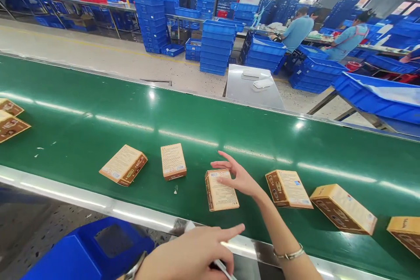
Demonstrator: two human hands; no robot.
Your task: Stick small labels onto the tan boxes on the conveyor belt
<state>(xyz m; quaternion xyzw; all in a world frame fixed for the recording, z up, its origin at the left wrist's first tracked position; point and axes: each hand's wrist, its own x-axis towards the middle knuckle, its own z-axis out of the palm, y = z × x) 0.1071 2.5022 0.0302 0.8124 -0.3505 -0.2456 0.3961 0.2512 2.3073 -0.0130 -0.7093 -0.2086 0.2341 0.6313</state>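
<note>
My right hand, with a bracelet at its wrist, reaches over a small cream-and-brown printed box on the green conveyor belt. Its fingers are spread; whether the thumb touches the box I cannot tell. At the belt's near edge, my left hand points its index finger to the right, while its other fingers curl round a thin whitish object, mostly hidden. Left of my right hand lie another box and a tilted one. To the right are a box with a blue mark and a larger-looking box.
More boxes lie at the belt's far left, and one at the right edge. A blue bin stands below the near rail. Beyond the belt are a metal table, stacked blue crates and several people at work benches.
</note>
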